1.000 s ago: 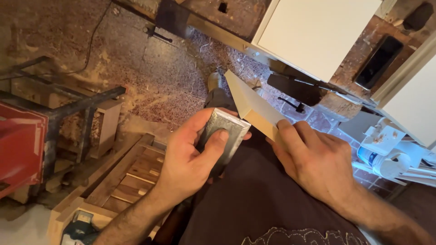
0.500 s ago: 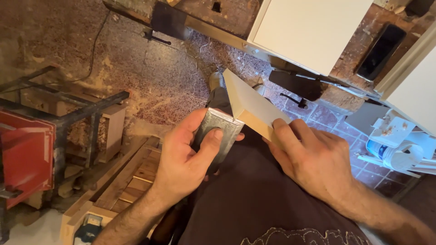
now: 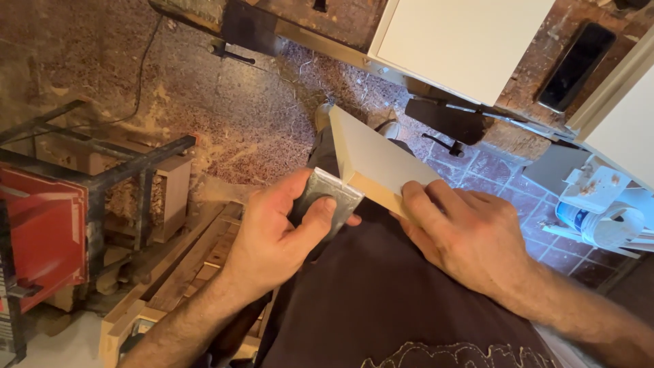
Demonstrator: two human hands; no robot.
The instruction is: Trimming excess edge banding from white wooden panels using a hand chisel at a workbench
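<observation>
Grey sanding block (image 3: 332,193) gripped in left hand (image 3: 276,235) — right hand (image 3: 466,232) clamped on white board (image 3: 378,157), lower end hidden.

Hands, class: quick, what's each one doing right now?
Left hand: closed on a grey block.
Right hand: flat on the white board, holding it.
</observation>
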